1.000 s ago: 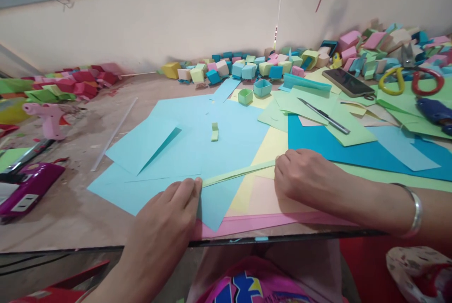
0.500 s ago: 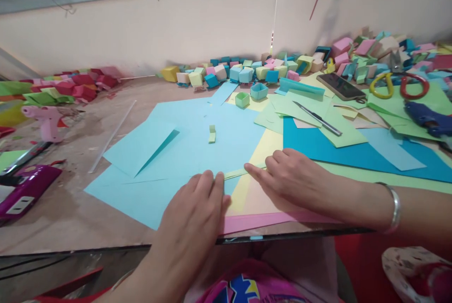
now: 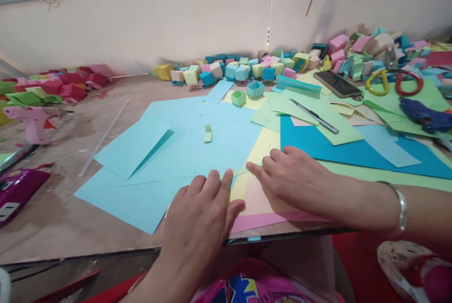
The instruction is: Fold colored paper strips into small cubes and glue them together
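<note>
A narrow pale-green paper strip [image 3: 241, 171] lies across overlapping coloured paper sheets [image 3: 229, 138] on the brown counter [image 3: 106, 232]. The left hand [image 3: 202, 213], flat and ungripping, and right hand [image 3: 287, 173], forefinger extended, apparently keep it flat; whether the latter's curled fingers pinch it cannot be told.

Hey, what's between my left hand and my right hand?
In the head view, a green strip lies between your left hand and right hand.

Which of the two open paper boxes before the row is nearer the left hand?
The green box; the blue box stands to its right and farther back from the left hand.
</note>
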A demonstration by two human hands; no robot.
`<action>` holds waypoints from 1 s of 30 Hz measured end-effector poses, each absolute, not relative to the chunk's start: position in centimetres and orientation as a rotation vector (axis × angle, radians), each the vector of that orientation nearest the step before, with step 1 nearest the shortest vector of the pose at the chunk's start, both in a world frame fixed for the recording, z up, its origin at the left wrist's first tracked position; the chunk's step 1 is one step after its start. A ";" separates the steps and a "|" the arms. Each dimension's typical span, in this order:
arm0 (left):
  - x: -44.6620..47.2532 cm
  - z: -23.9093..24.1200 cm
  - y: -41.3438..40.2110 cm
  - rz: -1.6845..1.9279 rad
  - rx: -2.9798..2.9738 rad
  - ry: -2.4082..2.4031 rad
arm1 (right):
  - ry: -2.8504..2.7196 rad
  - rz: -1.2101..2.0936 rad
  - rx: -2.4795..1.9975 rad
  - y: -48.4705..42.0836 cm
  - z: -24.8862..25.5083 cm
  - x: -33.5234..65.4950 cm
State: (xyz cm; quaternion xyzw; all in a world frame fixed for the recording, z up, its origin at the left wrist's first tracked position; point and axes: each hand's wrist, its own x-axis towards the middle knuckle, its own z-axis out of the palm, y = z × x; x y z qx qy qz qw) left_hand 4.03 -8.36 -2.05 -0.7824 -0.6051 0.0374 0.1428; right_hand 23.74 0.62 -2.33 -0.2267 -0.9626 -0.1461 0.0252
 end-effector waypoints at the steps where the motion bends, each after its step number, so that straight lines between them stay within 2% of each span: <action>1: 4.0 -2.0 -8.3 0.107 -2.261 -1.745 | -2.968 -0.478 -0.719 0.5 -2.5 23.9; 15: 3.5 -2.5 -8.3 0.036 -2.258 -1.699 | -3.009 -0.866 -0.839 0.3 -2.3 24.5; 25: 3.2 -2.5 -8.9 0.031 -2.245 -1.693 | -3.039 -0.871 -0.812 0.0 -2.0 24.3; 30: 1.8 -1.9 -10.0 0.156 -2.185 -1.700 | -3.030 -0.815 -0.783 0.1 -2.2 24.6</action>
